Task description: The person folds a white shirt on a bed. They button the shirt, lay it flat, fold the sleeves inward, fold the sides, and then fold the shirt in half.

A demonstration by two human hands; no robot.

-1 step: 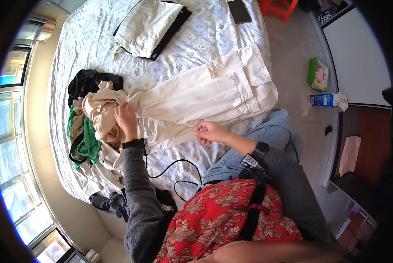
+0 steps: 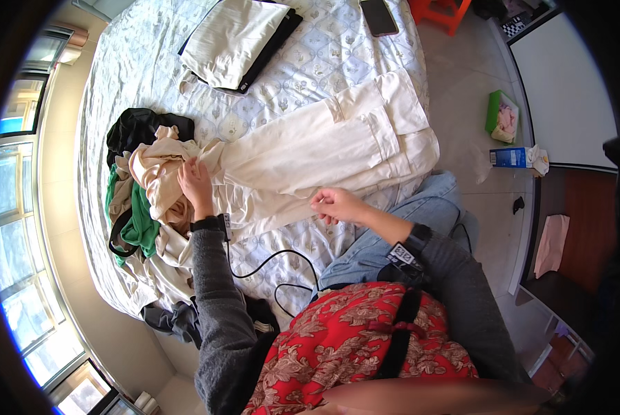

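Note:
Cream trousers [image 2: 289, 155] lie stretched across the bed, legs toward the right, with creases at their left end. My left hand [image 2: 196, 185] is over that left end, beside a heap of loose clothes. Its fingers are extended and rest on or just above the cloth; contact is hard to make out. Above the trousers' near edge is my right hand [image 2: 337, 205], fingers curled in with nothing visible in them. In the heap are a beige garment [image 2: 159, 173], a green one [image 2: 141, 221] and a black one [image 2: 134, 128].
Folded clothes, white over black [image 2: 237, 45], lie at the far side of the bed [image 2: 303, 76]. A phone [image 2: 378, 17] rests at the far right. A black cable [image 2: 275, 256] loops near my lap. On the floor are a green box [image 2: 493, 114] and a blue carton [image 2: 509, 158].
My right hand has shifted slightly right, drawing away from the trousers' near edge. My left hand has moved slightly left and nearer me. The trousers lie nearly the same.

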